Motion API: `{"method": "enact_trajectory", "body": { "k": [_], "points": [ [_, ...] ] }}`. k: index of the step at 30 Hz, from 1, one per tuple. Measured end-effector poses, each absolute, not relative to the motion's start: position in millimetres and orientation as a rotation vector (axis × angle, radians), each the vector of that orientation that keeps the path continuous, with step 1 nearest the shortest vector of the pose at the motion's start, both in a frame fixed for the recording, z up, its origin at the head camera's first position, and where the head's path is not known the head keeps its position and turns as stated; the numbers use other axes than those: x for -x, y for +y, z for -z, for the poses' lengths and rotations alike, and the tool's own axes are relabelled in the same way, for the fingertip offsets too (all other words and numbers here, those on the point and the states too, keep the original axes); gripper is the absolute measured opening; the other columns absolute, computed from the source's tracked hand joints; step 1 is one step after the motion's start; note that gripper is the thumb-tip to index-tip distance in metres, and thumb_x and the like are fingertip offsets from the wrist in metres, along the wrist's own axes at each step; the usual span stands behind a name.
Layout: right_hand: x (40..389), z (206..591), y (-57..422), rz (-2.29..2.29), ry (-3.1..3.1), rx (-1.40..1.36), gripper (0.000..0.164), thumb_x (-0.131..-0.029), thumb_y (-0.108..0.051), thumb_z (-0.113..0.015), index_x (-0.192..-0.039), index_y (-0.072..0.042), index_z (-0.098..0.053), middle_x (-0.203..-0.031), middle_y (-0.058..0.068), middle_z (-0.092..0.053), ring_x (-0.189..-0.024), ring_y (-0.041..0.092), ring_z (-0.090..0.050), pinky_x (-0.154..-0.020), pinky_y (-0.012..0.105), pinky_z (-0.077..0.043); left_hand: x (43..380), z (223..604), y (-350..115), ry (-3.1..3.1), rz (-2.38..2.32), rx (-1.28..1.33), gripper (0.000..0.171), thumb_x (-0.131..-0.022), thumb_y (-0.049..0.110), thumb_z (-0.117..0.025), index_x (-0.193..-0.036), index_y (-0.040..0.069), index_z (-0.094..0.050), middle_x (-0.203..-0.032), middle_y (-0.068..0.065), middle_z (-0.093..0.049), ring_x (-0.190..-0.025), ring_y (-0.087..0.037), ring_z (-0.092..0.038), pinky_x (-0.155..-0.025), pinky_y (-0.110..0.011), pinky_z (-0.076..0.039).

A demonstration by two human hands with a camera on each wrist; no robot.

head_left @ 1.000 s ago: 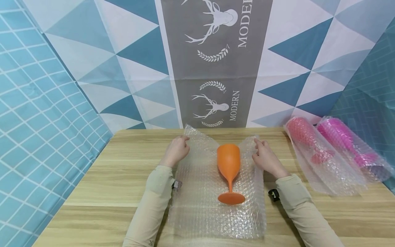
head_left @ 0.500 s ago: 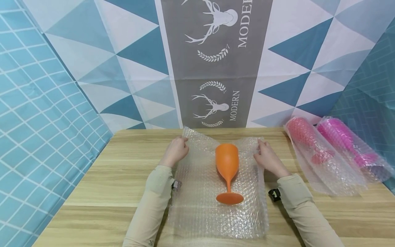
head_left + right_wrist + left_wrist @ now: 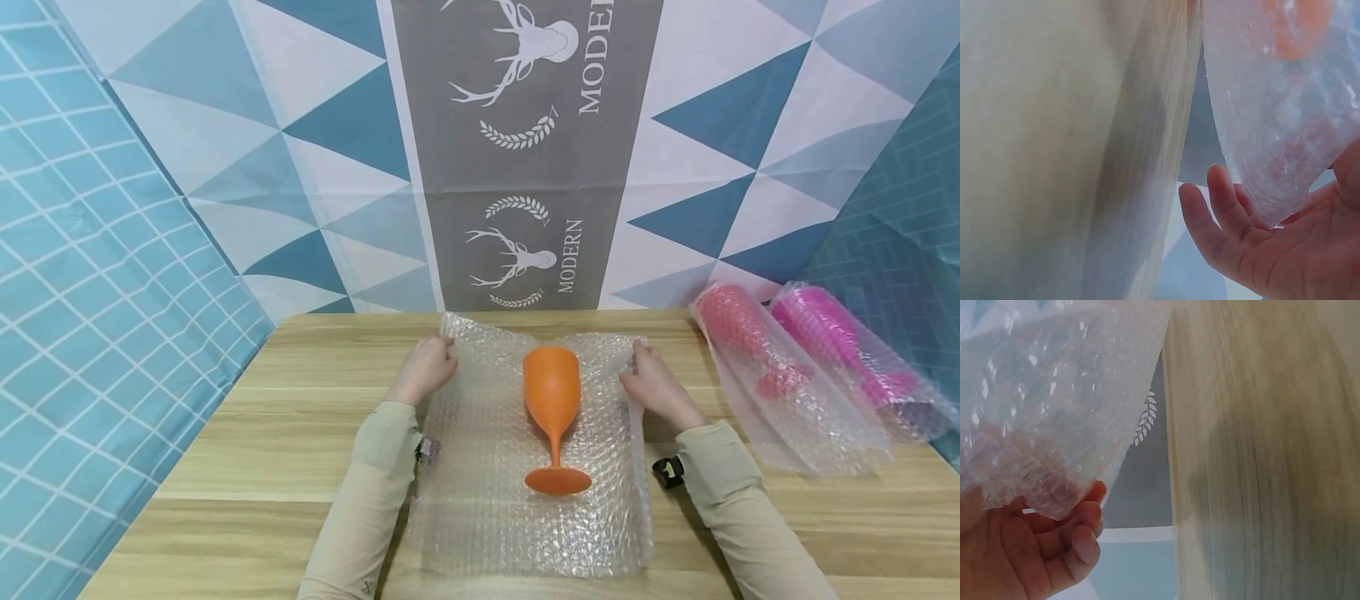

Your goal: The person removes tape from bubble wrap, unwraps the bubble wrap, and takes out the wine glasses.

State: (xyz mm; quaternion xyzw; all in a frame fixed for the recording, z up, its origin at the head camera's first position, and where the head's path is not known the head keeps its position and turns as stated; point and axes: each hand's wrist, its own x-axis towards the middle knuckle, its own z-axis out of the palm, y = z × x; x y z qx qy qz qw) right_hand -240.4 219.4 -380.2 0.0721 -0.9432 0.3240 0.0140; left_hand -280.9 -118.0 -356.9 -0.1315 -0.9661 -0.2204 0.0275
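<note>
On the near middle of a wooden table (image 3: 247, 467), an orange goblet (image 3: 552, 385) lies on its side upon a sheet of bubble wrap (image 3: 480, 467), a little right of the sheet's middle, its bowl toward the back wall and its round foot toward the person. The sheet's two far corners are lifted, one in each hand. The left hand (image 3: 425, 369) pinches the left corner, its fingers curled in close together at the plastic, as the left wrist view shows. The right hand (image 3: 656, 387) holds the right corner between thumb and fingers, while two of its fingers (image 3: 1225, 200) stand out free of the sheet. Neither hand touches the goblet. Both arms wear pale sleeves, and a small dark device (image 3: 667, 472) sits by the right cuff. Farther right, near the table's edge, a red goblet (image 3: 731, 321) and a pink goblet (image 3: 817, 325) lie side by side, each rolled in bubble wrap. Behind the table hangs a cloth (image 3: 525, 167) with blue and white triangles and a grey band of white stag heads; blue grid-patterned fabric (image 3: 90, 250) covers the left side
</note>
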Motion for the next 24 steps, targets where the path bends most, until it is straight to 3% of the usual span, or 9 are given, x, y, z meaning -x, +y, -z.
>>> {"method": "enact_trajectory", "body": {
  "k": [5,10,15,19,24],
  "points": [
    [240,380,221,-1.033,-2.956,-0.219,0.07,-0.086,-0.01,-0.045,-0.133,0.024,-0.004,-0.128,0.045,-0.024,-0.12,0.054,-0.028,-0.103,0.059,-0.021,283,359,-121,-2.993,0.685,0.414,0.038,-0.08,0.002,-0.047,-0.116,-0.007,-0.056,-0.125,-0.02,-0.054,-0.057,-0.016,-0.043,-0.053,-0.025,-0.039],
    [240,381,222,-1.06,-2.94,-0.218,0.071,-0.085,-0.009,-0.044,-0.132,0.025,-0.002,-0.118,0.039,-0.035,-0.112,0.049,-0.038,-0.101,0.057,-0.027,287,363,-123,-3.018,0.681,0.395,0.039,-0.08,0.003,-0.046,-0.117,-0.007,-0.056,-0.125,-0.019,-0.054,-0.055,-0.017,-0.044,-0.052,-0.025,-0.039],
    [241,383,224,-1.091,-2.929,-0.239,0.07,-0.085,-0.008,-0.044,-0.132,0.025,-0.004,-0.113,0.035,-0.037,-0.108,0.045,-0.04,-0.099,0.057,-0.029,288,365,-126,-3.037,0.685,0.395,0.039,-0.082,0.005,-0.045,-0.118,-0.007,-0.055,-0.125,-0.02,-0.053,-0.058,-0.018,-0.046,-0.053,-0.026,-0.04],
    [242,384,226,-1.105,-2.925,-0.25,0.069,-0.083,-0.006,-0.045,-0.13,0.026,-0.007,-0.108,0.033,-0.039,-0.101,0.042,-0.042,-0.095,0.056,-0.034,286,366,-127,-3.068,0.73,0.39,0.039,-0.083,0.005,-0.044,-0.118,-0.007,-0.055,-0.127,-0.02,-0.052,-0.047,-0.013,-0.036,-0.048,-0.024,-0.037],
    [243,385,226,-1.079,-2.927,-0.258,0.068,-0.081,-0.006,-0.045,-0.128,0.029,-0.009,-0.109,0.038,-0.039,-0.102,0.045,-0.041,-0.095,0.058,-0.033,286,368,-128,-3.082,0.783,0.416,0.038,-0.083,0.005,-0.044,-0.118,-0.008,-0.055,-0.126,-0.022,-0.052,-0.042,-0.008,-0.028,-0.044,-0.022,-0.034]
  ]
}}
